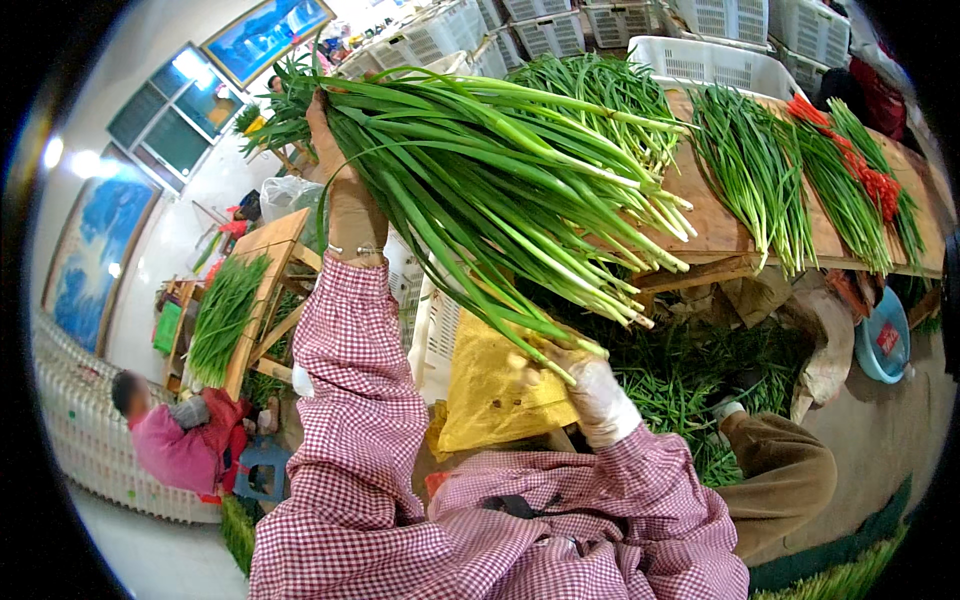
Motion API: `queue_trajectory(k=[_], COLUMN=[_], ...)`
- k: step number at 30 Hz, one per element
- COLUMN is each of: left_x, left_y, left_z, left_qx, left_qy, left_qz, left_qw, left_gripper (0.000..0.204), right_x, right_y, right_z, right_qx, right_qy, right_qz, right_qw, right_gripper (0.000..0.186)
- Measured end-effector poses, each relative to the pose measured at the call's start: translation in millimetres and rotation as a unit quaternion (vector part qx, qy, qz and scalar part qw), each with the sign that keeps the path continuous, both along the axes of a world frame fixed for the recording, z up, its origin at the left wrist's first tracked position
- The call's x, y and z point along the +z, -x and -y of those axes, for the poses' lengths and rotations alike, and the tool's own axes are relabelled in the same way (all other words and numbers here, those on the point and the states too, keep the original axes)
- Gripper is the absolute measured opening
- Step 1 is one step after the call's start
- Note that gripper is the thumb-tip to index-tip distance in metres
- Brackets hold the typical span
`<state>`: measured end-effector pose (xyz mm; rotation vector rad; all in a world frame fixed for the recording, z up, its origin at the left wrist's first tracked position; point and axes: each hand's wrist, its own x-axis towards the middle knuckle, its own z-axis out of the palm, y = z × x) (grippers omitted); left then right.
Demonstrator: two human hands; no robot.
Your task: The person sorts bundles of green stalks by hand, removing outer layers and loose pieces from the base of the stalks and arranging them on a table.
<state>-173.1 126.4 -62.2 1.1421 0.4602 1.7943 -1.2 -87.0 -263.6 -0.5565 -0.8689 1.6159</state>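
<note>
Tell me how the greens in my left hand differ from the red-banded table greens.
The held greens are lifted in your left hand; the table greens lie on the wooden table. A red strip crosses the table greens; none shows on the held greens. The held greens fan out widely; the table greens lie in narrower bunches. Both are long, thin and green.

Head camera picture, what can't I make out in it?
Head view:
- Left hand: most fingers hidden behind the green bunch.
- Right hand: fingers blurred; whether they grip a stalk is unclear.
- Stacked crates: cut off by the top edge.
</note>
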Motion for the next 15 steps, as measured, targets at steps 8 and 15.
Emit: queue_trajectory(k=[8,15], left_x=[-13,-31], left_y=[0,6], left_z=[-12,-43], left_qx=[-0.463,-0.656], left_qy=[-0.115,-0.095], left_qz=[0.139,0.255], left_qw=[0.868,0.704], left_gripper=[0.019,0.019], right_x=[-6,16], right_y=[-53,-38], right_z=[-21,-2], right_qx=[0.001,0.051], right_qy=[0.038,0.016], right_qz=[-0.17,-0.059], right_qw=[0.985,0.997], right_gripper=[0.052,0.043])
